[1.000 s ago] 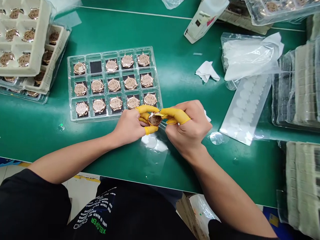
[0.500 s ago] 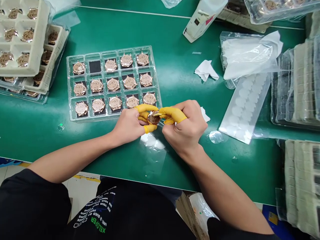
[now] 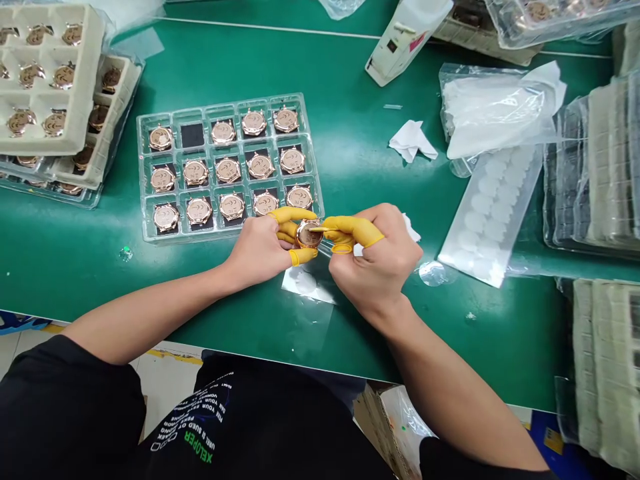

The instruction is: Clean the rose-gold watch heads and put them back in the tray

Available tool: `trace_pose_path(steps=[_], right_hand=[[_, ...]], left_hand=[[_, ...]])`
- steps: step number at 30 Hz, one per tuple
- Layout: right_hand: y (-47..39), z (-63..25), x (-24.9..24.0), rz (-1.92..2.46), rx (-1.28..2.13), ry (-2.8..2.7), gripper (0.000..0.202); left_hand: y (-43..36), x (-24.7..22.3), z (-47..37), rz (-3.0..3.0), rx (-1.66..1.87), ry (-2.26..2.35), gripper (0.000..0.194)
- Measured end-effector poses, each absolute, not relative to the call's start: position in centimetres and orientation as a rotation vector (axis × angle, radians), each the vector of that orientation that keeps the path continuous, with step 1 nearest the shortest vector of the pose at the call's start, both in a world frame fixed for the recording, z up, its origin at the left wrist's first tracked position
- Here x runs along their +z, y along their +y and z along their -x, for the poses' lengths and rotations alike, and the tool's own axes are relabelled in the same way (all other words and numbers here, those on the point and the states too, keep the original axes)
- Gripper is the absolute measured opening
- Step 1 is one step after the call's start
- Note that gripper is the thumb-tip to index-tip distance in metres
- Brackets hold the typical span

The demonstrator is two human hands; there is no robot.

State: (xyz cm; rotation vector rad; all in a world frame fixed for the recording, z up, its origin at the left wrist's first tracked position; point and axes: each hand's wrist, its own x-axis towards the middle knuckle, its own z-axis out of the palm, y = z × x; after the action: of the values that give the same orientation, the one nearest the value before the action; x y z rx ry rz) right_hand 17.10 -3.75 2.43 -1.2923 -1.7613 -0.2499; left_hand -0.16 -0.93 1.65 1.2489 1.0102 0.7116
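Green counter lies beneath the left hand, whose grip pinches a watch case at nine o'clock from the right hand's grip, pinching a thin stick pointing nine o'clock over it.

This looks like a watch assembly workshop, judging by the long green workbench, the clear tray of rose-gold watch cases, more cases in stacked trays, and yellow finger cots worn for handling.

rose-gold watch case; yellow finger cots; green table; black shirt, white-and-green lettering.
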Motion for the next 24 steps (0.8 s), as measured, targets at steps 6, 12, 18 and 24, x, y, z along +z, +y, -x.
trace_pose_path(steps=[6, 12, 18, 24], right_hand=[[-3.2, -16.2, 1.9, 1.353, -0.28, -1.689, 0.034], [-4.2, -16.7, 2.1, 1.227, -0.283, -1.73, 0.03], [-5.3, -15.6, 2.3, 1.205, -0.268, -1.816, 0.035], [-6.0, -15.5, 2.6, 1.232, -0.194, -1.86, 0.03]], left_hand=[[-0.9, 1.5, 0.2, -1.237, 0.705, 0.99, 0.056], [-0.9, 1.8, 0.0, -1.236, 0.726, 1.028, 0.056], [-0.9, 1.6, 0.1, -1.198, 0.735, 1.033, 0.057], [-0.8, 1.5, 0.2, -1.216, 0.711, 1.024, 0.058]])
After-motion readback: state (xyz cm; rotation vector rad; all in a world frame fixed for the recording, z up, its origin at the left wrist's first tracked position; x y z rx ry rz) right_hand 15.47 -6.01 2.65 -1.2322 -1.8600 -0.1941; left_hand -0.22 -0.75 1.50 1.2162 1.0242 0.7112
